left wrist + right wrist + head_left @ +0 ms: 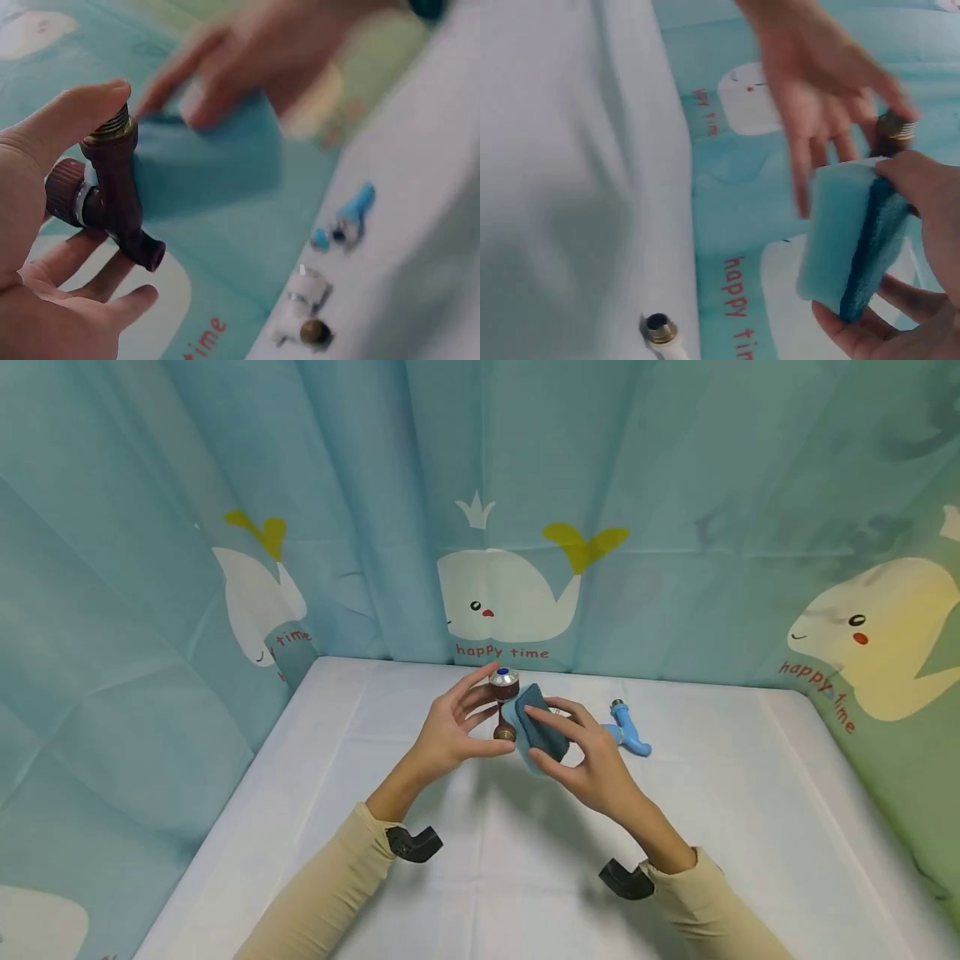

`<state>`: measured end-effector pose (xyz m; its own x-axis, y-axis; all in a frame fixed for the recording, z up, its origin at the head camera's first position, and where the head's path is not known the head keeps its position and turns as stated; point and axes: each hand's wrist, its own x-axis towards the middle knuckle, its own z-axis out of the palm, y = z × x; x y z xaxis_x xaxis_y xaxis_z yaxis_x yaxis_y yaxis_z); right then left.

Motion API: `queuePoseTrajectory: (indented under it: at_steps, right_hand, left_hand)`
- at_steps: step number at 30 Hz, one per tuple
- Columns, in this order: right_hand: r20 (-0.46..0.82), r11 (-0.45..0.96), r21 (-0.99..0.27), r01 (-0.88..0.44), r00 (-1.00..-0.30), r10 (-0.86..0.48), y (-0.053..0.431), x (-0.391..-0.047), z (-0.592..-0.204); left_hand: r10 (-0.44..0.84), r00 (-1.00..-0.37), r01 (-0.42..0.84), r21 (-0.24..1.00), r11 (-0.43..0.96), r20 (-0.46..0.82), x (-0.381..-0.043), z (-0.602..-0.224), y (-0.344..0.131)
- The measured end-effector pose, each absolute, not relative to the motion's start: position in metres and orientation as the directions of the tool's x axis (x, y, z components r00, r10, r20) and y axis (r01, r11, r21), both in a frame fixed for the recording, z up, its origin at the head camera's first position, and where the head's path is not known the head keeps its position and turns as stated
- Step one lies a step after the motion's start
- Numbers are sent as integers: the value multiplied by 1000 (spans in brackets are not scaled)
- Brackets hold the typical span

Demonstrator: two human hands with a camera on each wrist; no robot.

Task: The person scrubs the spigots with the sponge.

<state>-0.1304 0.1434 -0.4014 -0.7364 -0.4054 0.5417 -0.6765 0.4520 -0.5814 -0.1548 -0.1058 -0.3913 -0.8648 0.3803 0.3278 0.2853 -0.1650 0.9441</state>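
My left hand (444, 735) holds a dark red-brown water tap (118, 180) above the table, thumb on its brass threaded end and fingertips at the opposite side. The tap has a ribbed round knob with a silver rim and a short spout. My right hand (600, 768) pinches a two-layer sponge (836, 225), light blue foam on one face and a darker blue layer on the other. In the head view the sponge's light face lies against the tap's side. The right hand is blurred in the left wrist view.
A blue tap (628, 731) lies on the white-covered table (360, 727), beyond the right hand. Near it is a white tap (306, 291) with a brass end. A blue whale-print curtain (337, 485) hangs behind and along the sides of the table.
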Motion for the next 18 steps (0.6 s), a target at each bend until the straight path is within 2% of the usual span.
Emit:
queuePoseTrajectory:
  at_steps: [4,7,14,18]
  right_hand:
    - [548,477,-598,-644,-763,-342,142,-135,-406]
    - [598,453,-597,-662,-744,-298,138,-137,-406]
    - [667,429,-586,-688,-710,-227,127,-138,-408]
    - [694,408,-566,-717,-681,-233,124,-136,-406]
  left_hand:
    - [353,-886,187,928,-321,301,-154,-387,-105]
    - [328,-901,137,903,-408,285,-155,-385,-100]
    - [294,-924,83,880,-468,243,-155,-385,-91]
    - [304,-925,47,862,-505,228,-156,-387,-89]
